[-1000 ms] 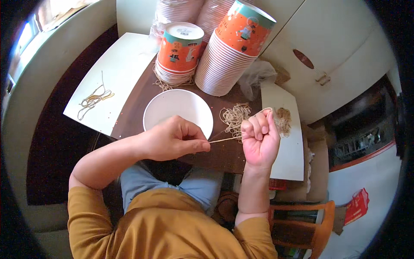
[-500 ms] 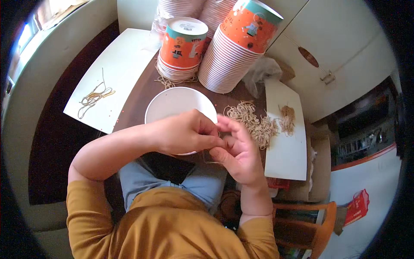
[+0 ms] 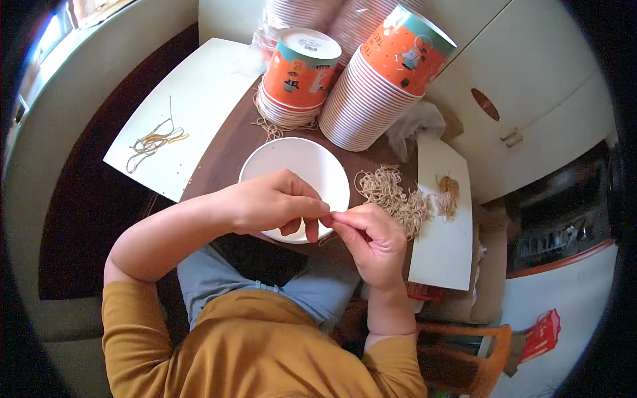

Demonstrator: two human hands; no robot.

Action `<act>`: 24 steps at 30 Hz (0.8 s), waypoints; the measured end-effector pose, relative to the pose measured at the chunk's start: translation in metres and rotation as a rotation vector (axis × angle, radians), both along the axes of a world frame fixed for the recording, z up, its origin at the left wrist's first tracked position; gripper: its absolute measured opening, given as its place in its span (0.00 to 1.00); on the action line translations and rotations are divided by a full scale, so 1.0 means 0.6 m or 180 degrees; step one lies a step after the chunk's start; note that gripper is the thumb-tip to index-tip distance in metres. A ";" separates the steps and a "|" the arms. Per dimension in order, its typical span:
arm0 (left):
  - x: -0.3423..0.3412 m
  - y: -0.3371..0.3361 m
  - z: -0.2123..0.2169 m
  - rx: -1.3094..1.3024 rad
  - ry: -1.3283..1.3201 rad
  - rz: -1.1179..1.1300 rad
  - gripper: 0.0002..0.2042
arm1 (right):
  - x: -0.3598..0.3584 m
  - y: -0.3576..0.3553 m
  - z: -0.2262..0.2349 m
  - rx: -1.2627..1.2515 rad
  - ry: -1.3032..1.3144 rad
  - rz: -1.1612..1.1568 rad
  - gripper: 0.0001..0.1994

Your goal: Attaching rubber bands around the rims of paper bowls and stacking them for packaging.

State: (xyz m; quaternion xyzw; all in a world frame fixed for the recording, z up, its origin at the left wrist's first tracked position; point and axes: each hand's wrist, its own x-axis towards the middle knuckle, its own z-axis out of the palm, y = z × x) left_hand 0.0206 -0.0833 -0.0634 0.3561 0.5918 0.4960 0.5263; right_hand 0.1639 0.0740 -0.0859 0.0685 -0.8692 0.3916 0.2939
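Observation:
My left hand and my right hand meet fingertip to fingertip above a round white paper bucket. Both are closed in a pinch. A thin string, mostly hidden by the fingers, seems to run between them, with a faint strand below. The bucket stands at the table's near edge, partly covered by my left hand. Right of it lies a heap of tangled beige string, just beyond my right hand.
Behind stand a short stack of orange-and-teal paper buckets and a taller leaning stack. String lies on the left white table leaf, and a small bundle on the right leaf. An orange chair is at lower right.
My right hand has turned from a half-open, palm-up pose into a closed pinch against my left fingertips. The whole view has shifted slightly, moving the table things rightward.

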 end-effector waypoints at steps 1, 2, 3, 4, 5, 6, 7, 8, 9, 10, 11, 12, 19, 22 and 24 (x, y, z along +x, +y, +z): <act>-0.001 -0.002 0.000 -0.0022 -0.0044 0.0053 0.13 | -0.001 0.000 -0.003 -0.0032 0.0055 0.0056 0.08; 0.000 -0.003 -0.001 -0.0014 -0.0041 0.0064 0.13 | -0.001 0.000 -0.006 -0.0067 0.0114 0.0109 0.09; 0.002 -0.005 -0.002 0.0005 0.0070 0.0070 0.12 | 0.000 -0.002 -0.009 -0.0060 0.0117 0.0120 0.09; 0.004 -0.006 -0.004 0.0023 0.0180 0.0076 0.11 | 0.001 -0.003 -0.011 0.0105 0.0200 0.0055 0.10; 0.005 -0.007 -0.005 0.0028 0.0183 0.0082 0.11 | 0.002 -0.005 -0.012 0.0269 0.0283 -0.0014 0.11; 0.006 -0.008 -0.007 0.0119 0.0187 0.0111 0.10 | 0.001 -0.007 -0.009 0.0272 0.0285 -0.0009 0.11; 0.007 -0.010 -0.008 0.0208 0.0192 0.0141 0.09 | 0.001 -0.010 -0.006 0.0452 0.0344 -0.0042 0.11; 0.008 -0.011 -0.007 0.0206 0.0193 0.0151 0.09 | 0.000 -0.012 -0.004 0.0628 0.0403 -0.0071 0.12; 0.010 -0.014 -0.005 0.0213 0.0299 0.0242 0.08 | -0.001 -0.013 -0.003 0.0623 0.0404 -0.0060 0.12; 0.012 -0.016 -0.004 0.0216 0.0404 0.0334 0.07 | -0.002 -0.015 -0.002 0.0569 0.0394 -0.0010 0.12; 0.015 -0.019 -0.011 0.0206 0.0406 0.0353 0.07 | -0.004 -0.018 -0.002 0.0512 0.0385 0.0044 0.12; 0.020 -0.023 -0.024 0.0452 0.0489 0.0474 0.07 | -0.004 -0.021 -0.001 0.0498 0.0387 0.0065 0.12; 0.065 -0.073 -0.016 0.0948 0.1083 0.0920 0.05 | 0.008 -0.038 0.008 0.0778 0.0352 0.0375 0.11; 0.062 -0.076 -0.019 0.1347 0.1626 0.0955 0.04 | 0.001 -0.040 0.009 0.0768 0.0351 0.0491 0.12; 0.055 -0.080 -0.020 0.1418 0.1844 0.0989 0.04 | -0.011 -0.041 0.015 0.0774 0.0340 0.0577 0.12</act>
